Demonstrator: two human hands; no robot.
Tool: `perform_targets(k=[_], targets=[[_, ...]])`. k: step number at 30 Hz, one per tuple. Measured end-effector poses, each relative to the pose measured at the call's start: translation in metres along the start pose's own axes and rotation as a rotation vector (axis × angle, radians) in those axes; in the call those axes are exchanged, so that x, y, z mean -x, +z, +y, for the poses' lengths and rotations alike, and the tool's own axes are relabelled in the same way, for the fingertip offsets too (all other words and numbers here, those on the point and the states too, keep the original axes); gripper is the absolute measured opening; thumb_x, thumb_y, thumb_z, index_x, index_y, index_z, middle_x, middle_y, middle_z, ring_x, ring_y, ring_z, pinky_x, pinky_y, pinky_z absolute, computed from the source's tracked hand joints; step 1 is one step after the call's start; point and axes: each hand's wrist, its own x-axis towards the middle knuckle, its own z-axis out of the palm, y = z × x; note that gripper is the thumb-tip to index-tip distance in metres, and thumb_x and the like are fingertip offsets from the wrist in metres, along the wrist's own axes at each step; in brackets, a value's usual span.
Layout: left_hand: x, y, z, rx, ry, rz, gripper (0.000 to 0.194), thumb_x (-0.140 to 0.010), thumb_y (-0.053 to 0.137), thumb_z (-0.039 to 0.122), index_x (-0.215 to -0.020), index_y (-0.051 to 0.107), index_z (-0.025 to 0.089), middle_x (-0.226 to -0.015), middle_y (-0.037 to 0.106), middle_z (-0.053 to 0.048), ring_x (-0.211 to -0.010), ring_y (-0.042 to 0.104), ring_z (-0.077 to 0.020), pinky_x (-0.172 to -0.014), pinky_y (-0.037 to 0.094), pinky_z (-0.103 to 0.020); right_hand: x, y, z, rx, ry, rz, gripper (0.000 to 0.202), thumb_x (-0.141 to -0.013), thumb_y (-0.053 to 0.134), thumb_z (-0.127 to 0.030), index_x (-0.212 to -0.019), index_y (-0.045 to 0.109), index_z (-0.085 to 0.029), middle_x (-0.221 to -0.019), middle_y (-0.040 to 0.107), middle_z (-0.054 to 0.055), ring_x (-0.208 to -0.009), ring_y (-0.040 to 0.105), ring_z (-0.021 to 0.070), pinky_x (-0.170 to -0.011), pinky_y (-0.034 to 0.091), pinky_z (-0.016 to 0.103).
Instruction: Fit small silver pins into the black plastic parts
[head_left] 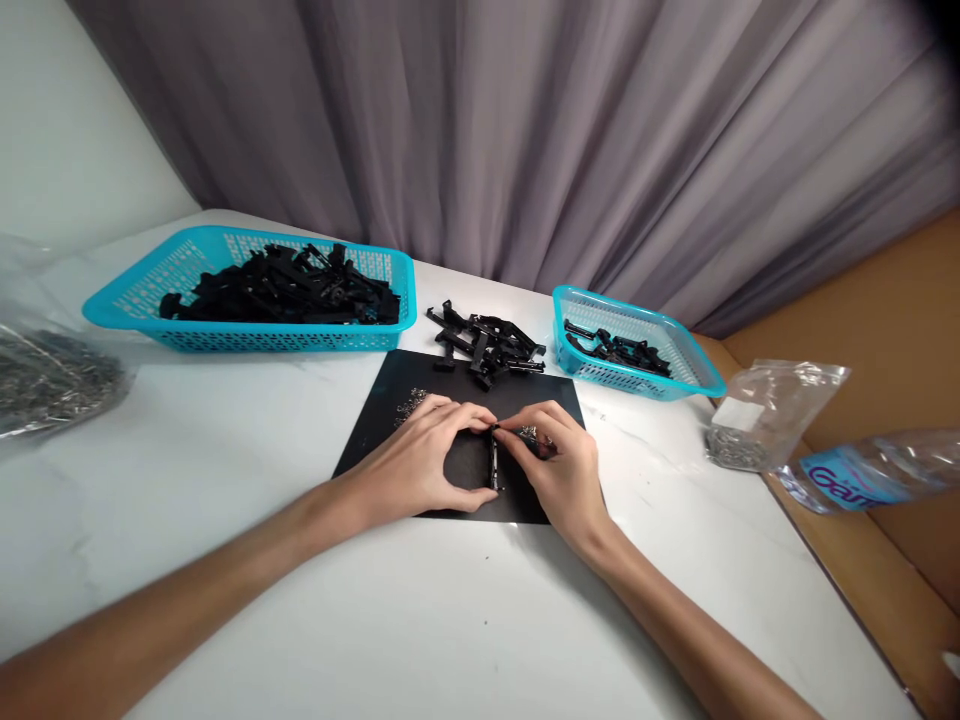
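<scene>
A slim black part (493, 462) stands lengthwise over the black mat (465, 500). My left hand (424, 455) holds it between the thumb at its near end and the fingers at its far end. My right hand (555, 460) pinches at the far end of the same part; anything small between those fingertips is hidden. Small metal pieces (411, 405) lie on the mat behind my left hand, and more shiny bits show beside my right fingers. Just past the mat is a loose pile of black parts (487, 345).
A large blue basket (285, 338) of black parts stands at the back left, a smaller blue basket (637, 385) at the back right. Bags of metal pieces lie at far left (56, 385) and right (739, 450), near a plastic bottle (862, 475). A curtain hangs behind.
</scene>
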Motion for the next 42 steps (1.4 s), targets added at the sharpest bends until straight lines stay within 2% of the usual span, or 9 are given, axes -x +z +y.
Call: perform_targets(k=[5,10,17,24,29,33,37,40,42], targets=[[0.001,0.001,-0.002,-0.002,0.006,-0.002,0.057,-0.07,0.083,0.038,-0.12,0.06,0.025,-0.122,0.068,-0.003,-0.118,0.053,-0.0292,-0.104,0.045,-0.045,0.004,0.0,0.0,0.214,-0.127,0.007,0.015,-0.096,0.062,-0.017,-0.091,0.076,-0.023,-0.091,0.072,0.002,-0.072,0.065,0.014,-0.059,0.045,0.025],[0.0,0.001,-0.002,0.015,0.013,-0.001,0.056,-0.07,0.083,0.038,-0.12,0.061,0.025,-0.117,0.068,-0.004,-0.115,0.054,-0.0297,-0.101,0.046,-0.045,0.005,0.0,-0.003,0.345,-0.133,-0.012,0.019,-0.096,0.061,-0.015,-0.093,0.077,-0.024,-0.093,0.075,0.002,-0.069,0.067,0.0137,-0.055,0.042,0.026],[-0.001,-0.001,0.003,0.014,0.0,-0.01,0.053,-0.07,0.083,0.036,-0.117,0.063,0.025,-0.113,0.069,-0.003,-0.113,0.054,-0.0297,-0.1,0.046,-0.045,0.014,0.005,0.0,0.306,-0.112,-0.003,0.022,-0.1,0.055,-0.018,-0.101,0.076,-0.024,-0.096,0.076,0.002,-0.072,0.068,0.0146,-0.06,0.044,0.028],[0.0,0.0,0.004,-0.001,-0.002,0.001,0.054,-0.07,0.083,0.036,-0.118,0.061,0.024,-0.115,0.068,-0.004,-0.114,0.054,-0.0295,-0.102,0.044,-0.046,0.011,0.005,-0.003,0.177,0.014,0.048,0.009,-0.098,0.062,-0.023,-0.096,0.071,-0.023,-0.095,0.072,0.002,-0.078,0.067,0.0159,-0.06,0.045,0.027],[-0.001,0.001,0.003,0.015,0.007,0.001,0.053,-0.07,0.082,0.036,-0.118,0.061,0.024,-0.113,0.068,-0.004,-0.112,0.054,-0.0296,-0.101,0.045,-0.046,0.012,0.007,-0.003,0.434,-0.16,0.065,0.017,-0.102,0.056,-0.024,-0.096,0.071,-0.023,-0.096,0.076,0.004,-0.081,0.068,0.0173,-0.062,0.041,0.029],[-0.002,0.001,0.004,0.012,0.009,-0.002,0.053,-0.071,0.082,0.035,-0.119,0.062,0.025,-0.112,0.067,-0.004,-0.112,0.053,-0.03,-0.099,0.046,-0.046,0.012,0.005,-0.006,0.572,-0.235,0.03,0.021,-0.103,0.051,-0.017,-0.094,0.069,-0.021,-0.092,0.075,0.003,-0.071,0.065,0.0149,-0.058,0.036,0.03],[-0.001,0.002,0.004,0.015,-0.002,-0.002,0.052,-0.071,0.081,0.035,-0.119,0.062,0.026,-0.113,0.067,-0.004,-0.109,0.054,-0.0299,-0.098,0.046,-0.046,0.005,-0.002,-0.01,0.616,-0.258,-0.073,0.023,-0.101,0.047,-0.013,-0.092,0.067,-0.019,-0.091,0.073,0.004,-0.058,0.059,0.0132,-0.052,0.032,0.03],[-0.001,0.003,0.004,0.018,-0.001,0.009,0.054,-0.071,0.082,0.036,-0.12,0.062,0.025,-0.112,0.067,-0.005,-0.109,0.054,-0.0302,-0.098,0.045,-0.046,0.004,-0.002,-0.009,0.639,-0.263,-0.137,0.024,-0.099,0.045,-0.012,-0.091,0.067,-0.019,-0.092,0.072,0.005,-0.057,0.059,0.0135,-0.051,0.032,0.03],[-0.001,0.004,0.003,0.022,0.004,0.013,0.056,-0.07,0.083,0.034,-0.121,0.063,0.025,-0.111,0.068,-0.005,-0.109,0.054,-0.0302,-0.098,0.045,-0.046,0.006,0.001,-0.008,0.649,-0.243,-0.127,0.025,-0.1,0.045,-0.011,-0.092,0.067,-0.019,-0.093,0.073,0.006,-0.059,0.06,0.0142,-0.053,0.034,0.03]])
